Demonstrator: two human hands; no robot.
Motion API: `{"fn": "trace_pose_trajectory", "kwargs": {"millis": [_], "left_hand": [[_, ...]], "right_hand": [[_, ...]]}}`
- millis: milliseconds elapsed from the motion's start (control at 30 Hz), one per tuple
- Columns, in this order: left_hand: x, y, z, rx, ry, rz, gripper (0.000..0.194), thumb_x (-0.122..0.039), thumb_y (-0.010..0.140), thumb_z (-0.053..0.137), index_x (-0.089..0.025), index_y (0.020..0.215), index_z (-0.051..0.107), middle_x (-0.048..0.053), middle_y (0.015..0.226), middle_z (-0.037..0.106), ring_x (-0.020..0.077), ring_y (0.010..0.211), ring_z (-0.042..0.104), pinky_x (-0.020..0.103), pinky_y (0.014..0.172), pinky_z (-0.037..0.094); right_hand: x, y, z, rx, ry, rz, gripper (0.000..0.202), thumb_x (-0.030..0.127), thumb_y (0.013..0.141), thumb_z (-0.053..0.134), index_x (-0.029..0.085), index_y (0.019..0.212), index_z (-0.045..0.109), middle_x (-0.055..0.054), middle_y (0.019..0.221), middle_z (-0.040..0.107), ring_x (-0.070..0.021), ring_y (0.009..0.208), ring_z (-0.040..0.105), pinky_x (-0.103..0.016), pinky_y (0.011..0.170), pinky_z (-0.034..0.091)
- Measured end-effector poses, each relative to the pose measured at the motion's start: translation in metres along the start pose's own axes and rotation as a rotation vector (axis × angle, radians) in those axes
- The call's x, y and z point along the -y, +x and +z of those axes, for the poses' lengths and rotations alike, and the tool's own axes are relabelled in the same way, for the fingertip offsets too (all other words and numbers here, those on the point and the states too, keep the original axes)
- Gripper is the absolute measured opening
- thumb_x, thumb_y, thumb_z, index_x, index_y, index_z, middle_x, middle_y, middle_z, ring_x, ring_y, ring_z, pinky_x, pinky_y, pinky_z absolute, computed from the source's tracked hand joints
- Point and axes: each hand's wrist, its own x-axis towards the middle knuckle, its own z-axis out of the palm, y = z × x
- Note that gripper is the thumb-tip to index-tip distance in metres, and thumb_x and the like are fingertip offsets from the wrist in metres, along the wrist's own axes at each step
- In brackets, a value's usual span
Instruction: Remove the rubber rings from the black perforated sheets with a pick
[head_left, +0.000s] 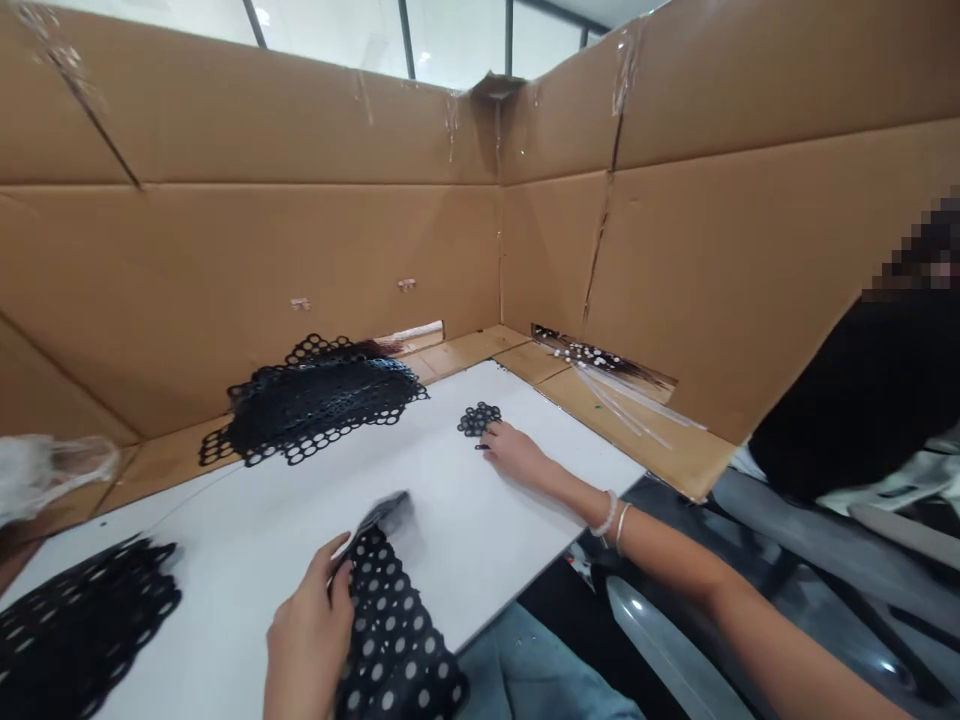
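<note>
Left hand point(307, 635) clamped on one perforated strip point(394, 620), right hand point(514, 452) fingertips on one small cluster point(478, 418).

the perforated sheet point(397, 630) and heaped pile point(319, 400) look like matt black rubbery plastic, on a smooth white desk point(465, 520) walled by rough brown cardboard point(247, 260).

The left hand point(307, 640) and its perforated black strip point(394, 640) run off the bottom edge, the strip's raised tip blurred, and a clear bag point(45, 470) is cut off at left.
</note>
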Motion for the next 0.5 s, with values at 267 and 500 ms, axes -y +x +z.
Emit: {"fn": "trace_pose_trajectory", "kwargs": {"millis": [267, 500], "left_hand": [[0.023, 0.021, -0.004, 0.109, -0.039, -0.055, 0.056, -0.050, 0.086, 0.043, -0.022, 0.134, 0.046, 0.015, 0.107, 0.070, 0.0336, 0.099, 0.064, 0.037, 0.081, 0.045], [0.023, 0.031, -0.009, 0.100, -0.061, -0.010, 0.032, -0.043, 0.085, 0.044, -0.022, 0.099, 0.062, 0.010, 0.095, 0.072, 0.0315, 0.091, 0.065, 0.033, 0.071, 0.044]], "right_hand": [[-0.031, -0.009, -0.014, 0.000, 0.013, -0.120, 0.025, 0.030, 0.092, 0.055, 0.016, 0.113, 0.058, -0.007, 0.117, 0.059, -0.0203, 0.104, 0.059, -0.042, 0.089, 0.050], [-0.042, -0.036, -0.013, -0.062, 0.029, -0.158, 0.023, 0.018, 0.094, 0.047, 0.018, 0.110, 0.064, -0.015, 0.128, 0.052, -0.0272, 0.119, 0.047, -0.047, 0.097, 0.043]]}}
